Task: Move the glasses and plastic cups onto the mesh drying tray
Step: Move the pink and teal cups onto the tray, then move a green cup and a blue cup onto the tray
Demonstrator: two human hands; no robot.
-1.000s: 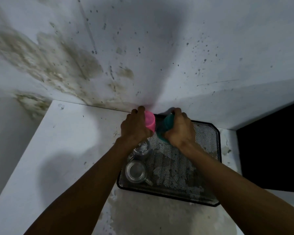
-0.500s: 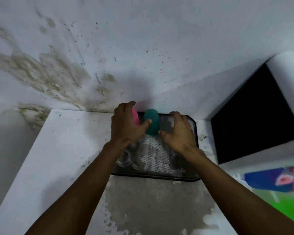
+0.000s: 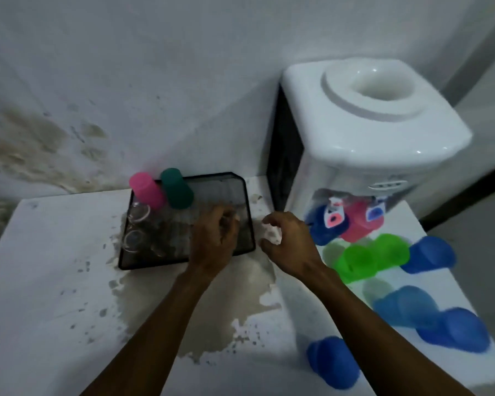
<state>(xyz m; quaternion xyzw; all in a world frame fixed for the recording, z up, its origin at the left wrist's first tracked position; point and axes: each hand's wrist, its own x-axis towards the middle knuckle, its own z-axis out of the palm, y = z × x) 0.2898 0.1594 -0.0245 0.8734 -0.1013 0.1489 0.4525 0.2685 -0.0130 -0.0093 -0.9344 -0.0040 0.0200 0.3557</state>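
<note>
The black mesh drying tray sits against the wall. A pink cup and a teal cup stand upside down at its far left corner. Two clear glasses stand along its left side. My left hand hovers over the tray's right half, fingers loosely curled, holding nothing. My right hand is just right of the tray, fingers apart and empty. Upside-down green cups and several blue cups stand on the counter to the right.
A white water dispenser stands at the back right, with blue and red taps facing the cups. The white counter has a worn grey patch in front of the tray. A stained wall runs behind.
Both hands have let go of the pink and teal cups and drawn back toward the right. The view has swung right, bringing the dispenser and coloured cups into sight.
</note>
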